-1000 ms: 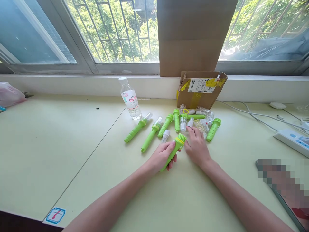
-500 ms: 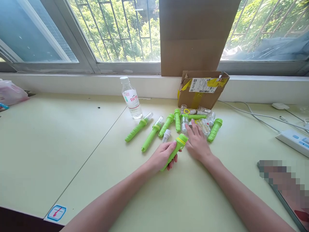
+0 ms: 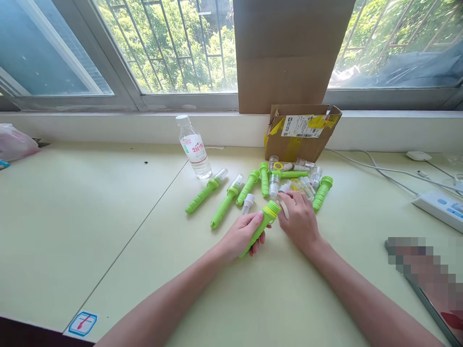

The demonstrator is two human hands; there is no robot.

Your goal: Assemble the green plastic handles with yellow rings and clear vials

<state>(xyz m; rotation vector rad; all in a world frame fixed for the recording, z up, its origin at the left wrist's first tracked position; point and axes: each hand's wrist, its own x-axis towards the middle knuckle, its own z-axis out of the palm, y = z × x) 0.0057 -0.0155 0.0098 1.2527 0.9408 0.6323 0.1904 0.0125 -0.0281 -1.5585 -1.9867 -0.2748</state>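
Observation:
My left hand [image 3: 249, 230] is closed around a green ribbed tube [image 3: 263, 223] with a threaded top and a yellow ring below the thread. Just to its right, my right hand [image 3: 298, 216] pinches a thin pale curved piece [image 3: 285, 209], close to the tube's top. What kind of piece it is cannot be made out. A white-topped mesh insert [image 3: 248, 204] lies beyond my left hand. Two green tubes with clear caps, one of them this green tube [image 3: 226, 208], lie to the left. Clear plastic cups [image 3: 274, 185] and another green tube [image 3: 323, 193] lie beyond my right hand.
A water bottle [image 3: 195, 150] stands at the back left of the tubes. Behind the parts sits an open cardboard box [image 3: 298, 140]. At the right are a power strip [image 3: 439, 209], cables and a phone [image 3: 423, 289]. A plastic bag [image 3: 16, 142] lies far left.
My right hand has drawn back from the loose parts towards me, its fingers now bent around the pale curved piece. My left hand keeps the green tube in nearly the same place.

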